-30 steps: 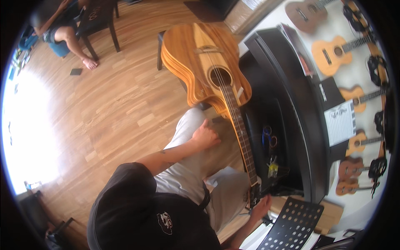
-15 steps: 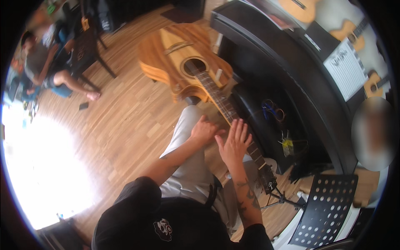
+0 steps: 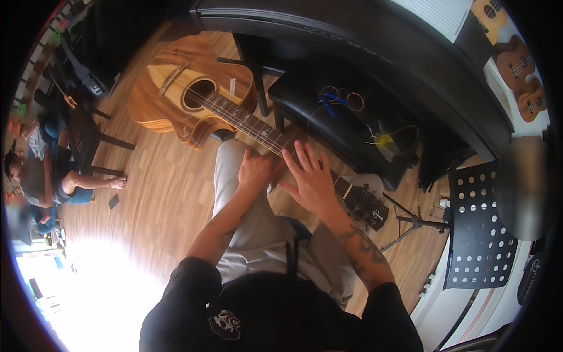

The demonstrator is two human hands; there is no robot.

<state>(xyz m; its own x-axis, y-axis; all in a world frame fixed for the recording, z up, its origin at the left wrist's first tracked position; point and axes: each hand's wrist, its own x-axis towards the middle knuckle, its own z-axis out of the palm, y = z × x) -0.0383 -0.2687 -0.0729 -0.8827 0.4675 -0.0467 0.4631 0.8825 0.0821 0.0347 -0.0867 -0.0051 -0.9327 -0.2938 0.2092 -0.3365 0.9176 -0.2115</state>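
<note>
An acoustic guitar (image 3: 155, 108) of striped brown wood extends from the far left, its neck slanting toward me across my lap to a dark headstock (image 3: 365, 205) on the right. My right hand (image 3: 309, 180) lies over the fretboard with its fingers straight and spread, fingertips on or just above the strings. Close to its left, my left hand (image 3: 258, 170) is curled at the near edge of the neck, thumb side up. Its fingertips are hidden, so what they grip, if anything, does not show.
Beyond the neck, a black padded bench (image 3: 302, 97) carries coiled strings (image 3: 355, 101) and a small yellow packet (image 3: 385, 144). A black piano (image 3: 352, 44) curves behind it. On the right stands a perforated music stand (image 3: 484, 229). A seated person (image 3: 44, 173) is at far left.
My view has turned right, so the guitar and bench appear farther left. My left hand has curled in against the neck; my right hand stays spread over the fretboard.
</note>
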